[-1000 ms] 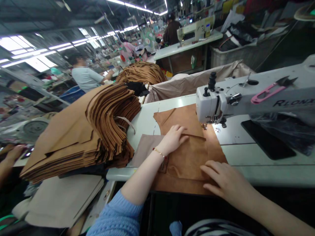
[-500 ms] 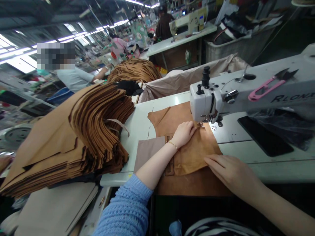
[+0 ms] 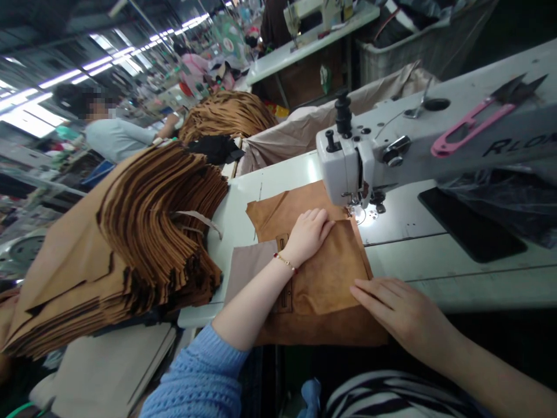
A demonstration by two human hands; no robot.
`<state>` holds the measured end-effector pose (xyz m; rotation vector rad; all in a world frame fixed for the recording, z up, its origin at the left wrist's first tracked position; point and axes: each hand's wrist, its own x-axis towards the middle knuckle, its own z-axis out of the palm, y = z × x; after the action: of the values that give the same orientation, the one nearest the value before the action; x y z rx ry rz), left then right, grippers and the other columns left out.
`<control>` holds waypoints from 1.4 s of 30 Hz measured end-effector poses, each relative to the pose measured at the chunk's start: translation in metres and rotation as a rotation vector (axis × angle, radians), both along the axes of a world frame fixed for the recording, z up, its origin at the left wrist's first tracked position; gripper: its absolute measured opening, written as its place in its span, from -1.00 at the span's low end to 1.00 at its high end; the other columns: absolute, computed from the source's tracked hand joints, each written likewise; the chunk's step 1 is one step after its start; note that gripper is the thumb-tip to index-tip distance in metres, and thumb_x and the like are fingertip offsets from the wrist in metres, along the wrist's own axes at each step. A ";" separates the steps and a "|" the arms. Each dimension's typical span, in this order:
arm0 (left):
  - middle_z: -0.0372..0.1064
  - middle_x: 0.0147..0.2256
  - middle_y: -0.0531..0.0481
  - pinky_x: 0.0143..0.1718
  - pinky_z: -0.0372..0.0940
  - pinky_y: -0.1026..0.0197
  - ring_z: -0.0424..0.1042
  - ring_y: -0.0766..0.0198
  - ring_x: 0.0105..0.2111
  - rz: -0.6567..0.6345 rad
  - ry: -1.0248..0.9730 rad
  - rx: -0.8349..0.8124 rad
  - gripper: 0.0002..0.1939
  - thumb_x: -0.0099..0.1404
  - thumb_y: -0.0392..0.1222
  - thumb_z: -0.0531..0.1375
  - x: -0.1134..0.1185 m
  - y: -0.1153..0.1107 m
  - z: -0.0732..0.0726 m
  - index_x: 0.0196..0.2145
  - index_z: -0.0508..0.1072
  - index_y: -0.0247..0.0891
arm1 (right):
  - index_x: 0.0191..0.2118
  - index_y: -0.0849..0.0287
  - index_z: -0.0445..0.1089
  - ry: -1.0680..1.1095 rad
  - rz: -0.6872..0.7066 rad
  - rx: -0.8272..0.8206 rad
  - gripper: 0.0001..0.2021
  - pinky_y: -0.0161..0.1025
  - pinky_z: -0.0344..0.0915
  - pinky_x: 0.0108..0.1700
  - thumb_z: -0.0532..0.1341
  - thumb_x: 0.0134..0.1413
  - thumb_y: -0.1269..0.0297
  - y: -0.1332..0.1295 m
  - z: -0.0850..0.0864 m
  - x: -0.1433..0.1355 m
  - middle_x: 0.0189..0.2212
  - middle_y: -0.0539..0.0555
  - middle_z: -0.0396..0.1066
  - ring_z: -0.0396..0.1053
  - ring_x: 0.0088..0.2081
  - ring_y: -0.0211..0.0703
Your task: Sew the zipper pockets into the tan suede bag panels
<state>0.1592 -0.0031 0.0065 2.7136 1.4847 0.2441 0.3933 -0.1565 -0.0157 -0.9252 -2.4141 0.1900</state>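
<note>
In the head view, the left hand [image 3: 308,235] lay palm down, grip loosely open, on a brown leather-like panel [image 3: 333,278] over a larger one, on the table [image 3: 285,171] just near the sewing machine [image 3: 343,168]. The right hand [image 3: 395,305] touched the panel's right edge; whether its grip pinched could not be told.

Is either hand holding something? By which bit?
The right hand seems to pinch the top brown piece near its lower right corner; the left hand rests on it.
</note>
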 end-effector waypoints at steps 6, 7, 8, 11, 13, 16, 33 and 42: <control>0.38 -0.24 -0.06 -0.11 0.25 0.11 0.36 0.13 -0.20 -0.020 0.011 -0.013 -0.72 0.56 -0.03 -0.03 0.010 0.009 -0.018 -0.28 0.27 -0.20 | 0.17 0.35 0.36 -0.014 -0.027 -0.002 -0.57 -0.08 0.40 0.07 -0.01 0.25 0.60 0.003 -0.012 0.005 0.10 0.20 0.47 0.40 0.04 -0.05; 0.37 -0.24 -0.07 -0.12 0.24 0.11 0.36 0.13 -0.20 -0.018 0.011 -0.015 -0.72 0.56 -0.02 -0.03 0.009 0.005 -0.020 -0.28 0.27 -0.20 | 0.18 0.34 0.35 -0.008 -0.021 -0.018 -0.56 -0.07 0.40 0.08 -0.01 0.25 0.60 -0.001 -0.013 0.005 0.12 0.19 0.46 0.40 0.05 -0.06; 0.37 -0.24 -0.07 -0.13 0.24 0.11 0.36 0.13 -0.20 -0.017 0.011 -0.018 -0.71 0.56 -0.01 -0.04 0.008 0.001 -0.021 -0.27 0.27 -0.20 | 0.20 0.33 0.34 -0.003 -0.017 -0.034 -0.55 -0.07 0.40 0.08 -0.01 0.26 0.59 -0.005 -0.013 0.005 0.13 0.18 0.45 0.39 0.05 -0.06; 0.37 -0.22 -0.07 -0.14 0.23 0.11 0.35 0.13 -0.20 -0.012 0.012 -0.029 -0.70 0.57 0.00 -0.07 0.004 -0.006 -0.019 -0.26 0.26 -0.20 | 0.24 0.32 0.31 -0.001 -0.023 -0.068 -0.53 -0.07 0.40 0.08 -0.01 0.26 0.59 -0.013 -0.012 0.005 0.16 0.18 0.42 0.38 0.06 -0.06; 0.38 -0.21 -0.07 -0.12 0.23 0.11 0.35 0.14 -0.19 -0.016 0.003 -0.032 -0.70 0.57 -0.01 -0.08 0.003 -0.002 -0.016 -0.26 0.26 -0.20 | 0.26 0.32 0.28 -0.010 -0.034 -0.085 -0.50 -0.08 0.40 0.08 -0.02 0.25 0.61 -0.014 -0.013 0.005 0.19 0.18 0.40 0.37 0.06 -0.06; 0.38 -0.22 -0.08 -0.10 0.25 0.11 0.35 0.14 -0.19 -0.041 0.001 -0.025 -0.71 0.57 -0.02 -0.07 0.005 0.008 -0.016 -0.26 0.25 -0.20 | 0.28 0.32 0.26 -0.030 -0.061 -0.108 -0.48 -0.08 0.41 0.06 -0.03 0.23 0.63 -0.010 -0.015 0.004 0.22 0.17 0.38 0.38 0.04 -0.06; 0.39 -0.24 -0.09 -0.05 0.32 0.08 0.39 0.10 -0.18 -0.076 0.006 -0.015 -0.70 0.56 0.00 -0.08 0.006 0.022 -0.022 -0.25 0.27 -0.20 | 0.32 0.30 0.20 -0.070 -0.096 -0.158 -0.42 -0.03 0.42 0.07 0.00 0.19 0.65 -0.009 -0.019 0.001 0.26 0.17 0.33 0.37 0.06 -0.04; 0.40 -0.20 -0.10 0.00 0.32 0.04 0.41 0.09 -0.12 -0.064 -0.008 -0.028 -0.71 0.56 0.00 -0.07 0.005 0.022 -0.023 -0.23 0.28 -0.20 | 0.31 0.32 0.22 -0.039 -0.107 -0.166 -0.43 -0.05 0.42 0.03 0.02 0.18 0.64 -0.008 -0.016 -0.001 0.24 0.17 0.35 0.36 0.01 -0.05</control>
<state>0.1646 0.0186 -0.0163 2.7290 1.3852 0.2296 0.3927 -0.1644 -0.0314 -1.1384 -2.4042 0.3396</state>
